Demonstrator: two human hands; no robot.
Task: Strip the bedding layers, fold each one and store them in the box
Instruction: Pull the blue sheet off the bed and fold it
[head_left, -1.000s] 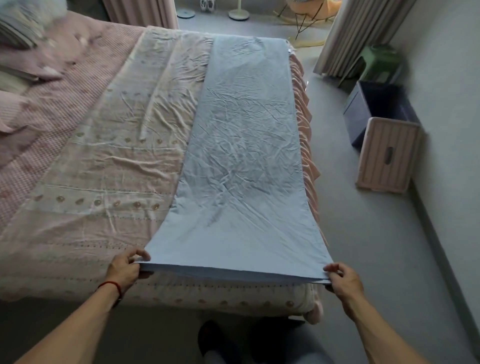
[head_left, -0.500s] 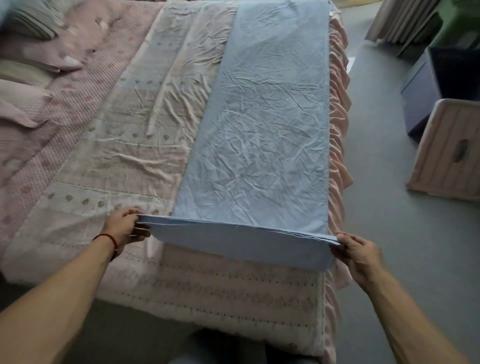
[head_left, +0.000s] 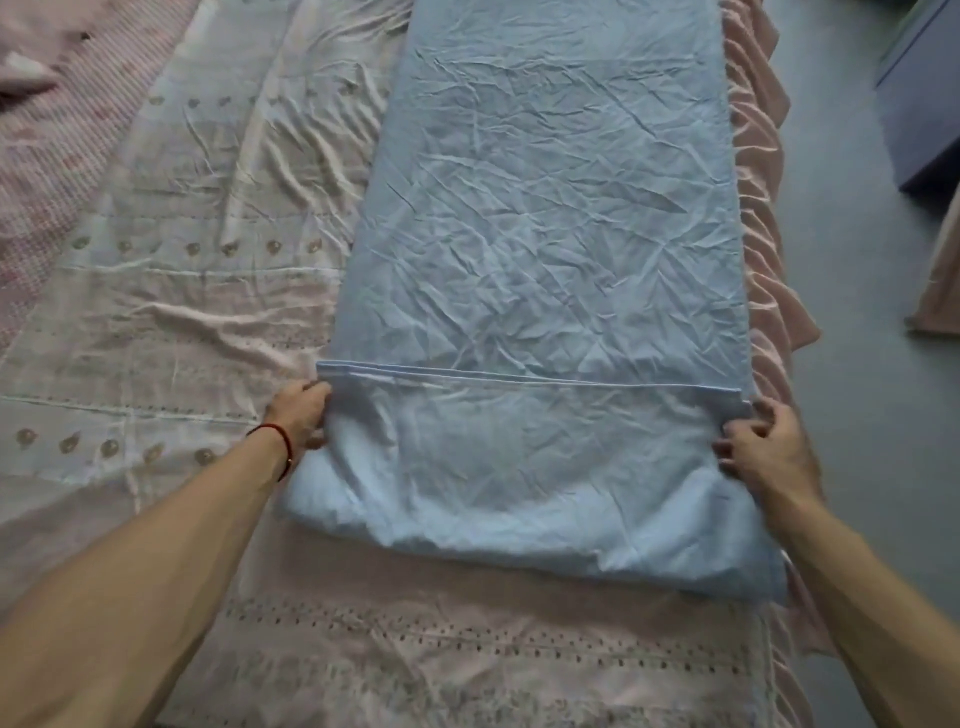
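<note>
Sheet (head_left: 545, 234), pale blue and already folded into a long narrow strip, lies on the right part of the bed, on top of the pink cover (head_left: 171, 322) and beside the frilled skirt (head_left: 763, 249). Its long axis runs away from me toward the far end of the bed, and the near end is turned over onto the strip. My left hand (head_left: 298, 418) pinches the left corner of this turned edge between thumb and fingers. My right hand (head_left: 761, 449) grips the right corner with bent fingers, but I cannot see clearly how many layers it holds. I judge the cloth light, thin and soft, so it will sag in the middle and slide easily. The best places to hold are the two corners, pulled slightly apart to keep the edge straight.
</note>
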